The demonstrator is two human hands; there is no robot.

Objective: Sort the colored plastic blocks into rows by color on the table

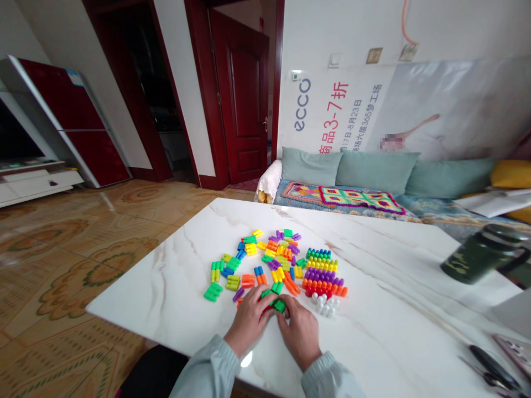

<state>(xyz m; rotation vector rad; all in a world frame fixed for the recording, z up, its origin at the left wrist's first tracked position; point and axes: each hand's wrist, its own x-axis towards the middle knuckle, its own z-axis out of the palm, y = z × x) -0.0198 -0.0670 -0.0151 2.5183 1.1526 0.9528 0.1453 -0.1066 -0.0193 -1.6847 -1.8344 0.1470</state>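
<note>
Both my hands rest low over the white marbled table [182, 298], close together. My left hand [250, 316] has its fingers closed on small green pieces [279, 305]. From the other side my right hand [299, 327] pinches the same green pieces, with a little red showing beneath them. Beyond my hands lie scattered plastic pieces in small joined groups, such as a green group [213, 292] and an orange group [248, 281]. To the right of them, pieces stand in color rows, among them purple pieces [321, 276] and white pieces [326, 305].
A dark green flask [477, 254] is at the table's right side. Scissors [492, 369] and a phone-like flat object [514, 354] lie near the right front corner. A sofa with teal cushions [375, 170] stands behind the table.
</note>
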